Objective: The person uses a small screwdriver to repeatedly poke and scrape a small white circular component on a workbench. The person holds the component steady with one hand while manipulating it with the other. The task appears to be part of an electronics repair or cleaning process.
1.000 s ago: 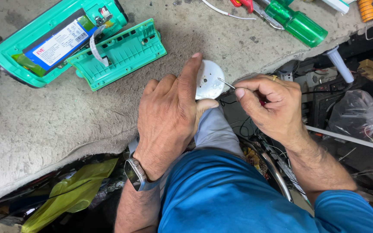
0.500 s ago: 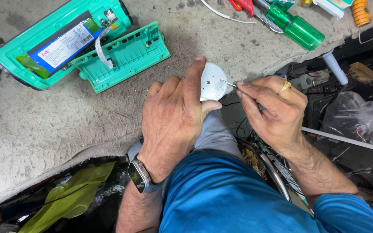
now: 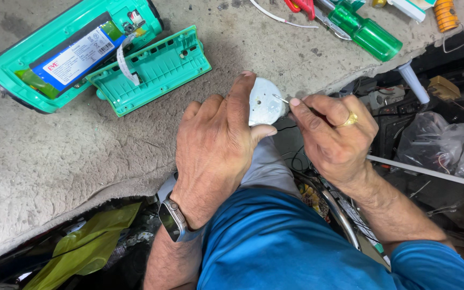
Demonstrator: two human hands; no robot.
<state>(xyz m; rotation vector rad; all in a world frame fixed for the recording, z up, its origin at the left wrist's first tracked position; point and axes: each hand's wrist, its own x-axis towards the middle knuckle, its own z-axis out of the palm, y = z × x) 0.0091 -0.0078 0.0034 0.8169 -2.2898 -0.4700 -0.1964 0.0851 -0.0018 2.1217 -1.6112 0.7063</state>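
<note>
Holding a small white round disc [image 3: 264, 101] at the near edge of the bench [image 3: 55, 166], the left hand [image 3: 216, 150] has its grip closed on the disc, forefinger over the top and thumb beneath; the right hand [image 3: 331, 137] pinches a thin metal tool [image 3: 281, 99] whose tip touches the disc's face. Towards the far left corner lie an opened green casing [image 3: 65, 51] and its green cover [image 3: 151, 70]; a green-handled screwdriver [image 3: 366, 32] rests by the far edge

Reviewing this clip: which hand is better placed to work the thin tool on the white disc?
Right. The right hand already pinches the thin tool, tip at the white disc; the left hand grips the disc.
</note>
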